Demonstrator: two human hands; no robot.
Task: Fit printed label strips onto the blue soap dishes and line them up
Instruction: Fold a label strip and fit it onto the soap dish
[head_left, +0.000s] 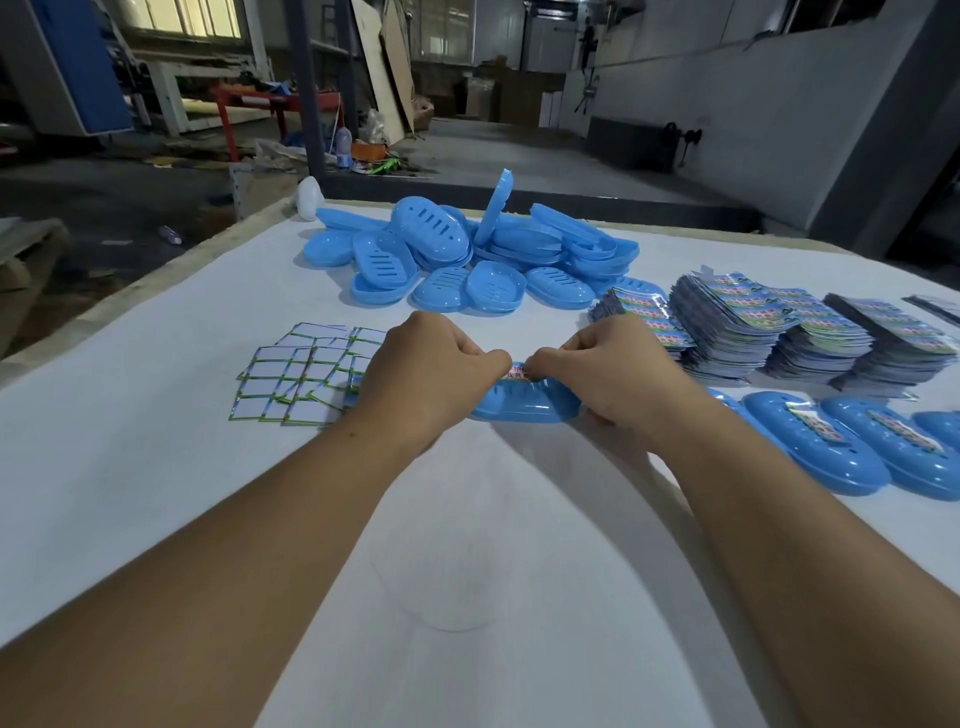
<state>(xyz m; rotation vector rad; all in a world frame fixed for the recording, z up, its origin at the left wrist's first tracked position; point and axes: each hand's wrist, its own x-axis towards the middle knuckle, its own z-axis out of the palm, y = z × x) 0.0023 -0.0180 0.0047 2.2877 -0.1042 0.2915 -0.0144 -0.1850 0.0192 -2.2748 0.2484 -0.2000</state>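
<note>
Left hand (431, 371) and right hand (605, 364) both pinch a label strip (518, 372) — atop the blue soap dish (524, 405).

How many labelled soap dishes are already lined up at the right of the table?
3 show: one nearest the hands, a second beside it, and a third cut off by the frame edge. More may lie out of view beyond it.

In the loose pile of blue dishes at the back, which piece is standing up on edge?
The blue oval piece at the top middle of the pile: it stands nearly upright, leaning on the others, while the rest lie flat or nested.
</note>
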